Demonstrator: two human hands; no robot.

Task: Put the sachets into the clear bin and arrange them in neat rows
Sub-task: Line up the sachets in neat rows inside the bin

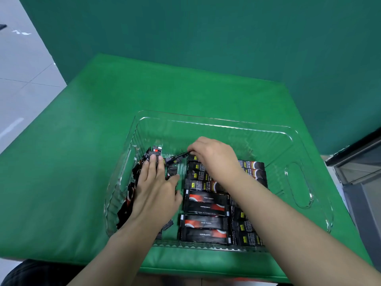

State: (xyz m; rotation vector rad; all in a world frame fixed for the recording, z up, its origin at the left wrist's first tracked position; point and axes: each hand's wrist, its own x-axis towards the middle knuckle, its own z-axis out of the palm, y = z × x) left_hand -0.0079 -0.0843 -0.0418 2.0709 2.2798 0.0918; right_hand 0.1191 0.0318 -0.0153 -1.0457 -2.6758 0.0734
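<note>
Inside the bin [296, 182], the left hand [154, 188] presses flat on loose sachets [132, 195] (steadying them); right hand [214, 155] fingers pinch one sachet [177, 156] to lay in line.

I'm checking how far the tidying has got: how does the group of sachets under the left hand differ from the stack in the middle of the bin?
The sachets under the left hand lean at mixed angles against the left wall of the clear bin; the middle stack lies flat in parallel rows. The left hand presses flat on the left group; no hand touches the middle stack's nearer rows. Both are dark sachets with red markings, inside the bin.
</note>
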